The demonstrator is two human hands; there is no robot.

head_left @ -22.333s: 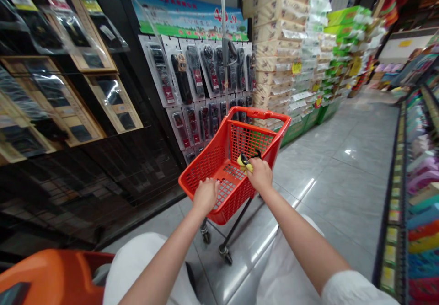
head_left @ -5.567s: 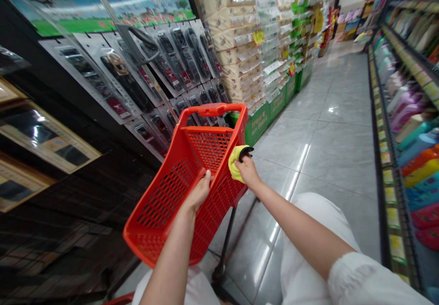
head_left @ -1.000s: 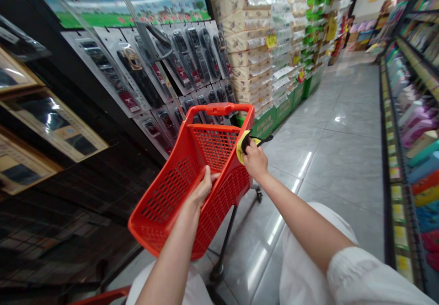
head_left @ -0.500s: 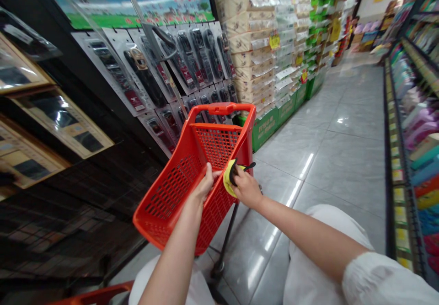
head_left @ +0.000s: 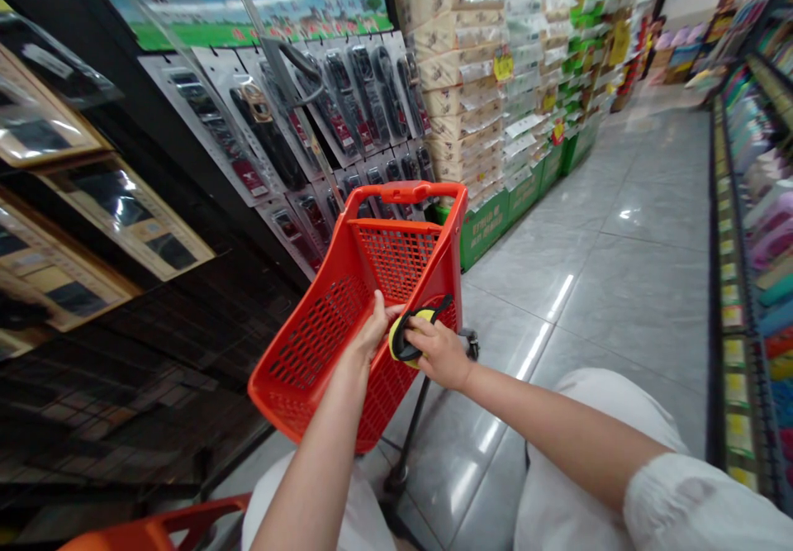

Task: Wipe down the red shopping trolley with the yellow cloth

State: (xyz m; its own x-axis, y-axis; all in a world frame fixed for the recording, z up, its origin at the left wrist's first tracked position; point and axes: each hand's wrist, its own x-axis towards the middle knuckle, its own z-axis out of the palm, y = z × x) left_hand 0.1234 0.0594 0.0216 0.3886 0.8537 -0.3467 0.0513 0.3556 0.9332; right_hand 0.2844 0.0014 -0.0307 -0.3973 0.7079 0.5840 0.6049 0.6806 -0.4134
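A red plastic shopping cart [head_left: 297, 353] with perforated walls stands in front of me. My left hand [head_left: 375, 328] reaches over into its basket, thumb up and apart from the fingers, which point toward the right side wall; their tips are partly hidden. In my right hand [head_left: 443, 353] is a yellow cloth with black edging [head_left: 407, 341], pressed against or just beside the outer face of that same wall. The cloth is folded over, and one black-edged corner sticks up behind my fingers.
Packaged belts [head_left: 263, 130] hang on a display behind the cart. Boxed goods [head_left: 124, 212] jut out at left. Tall stacks of cartons [head_left: 464, 80] line the grey tiled floor [head_left: 619, 303], and a shelf rail [head_left: 731, 328] runs along the right. Another red cart part [head_left: 154, 526] shows bottom left.
My right hand has moved the cloth slightly down and left along the cart's side, and more of its black edging shows. My left hand stays nearly in place. The view shifted a little.
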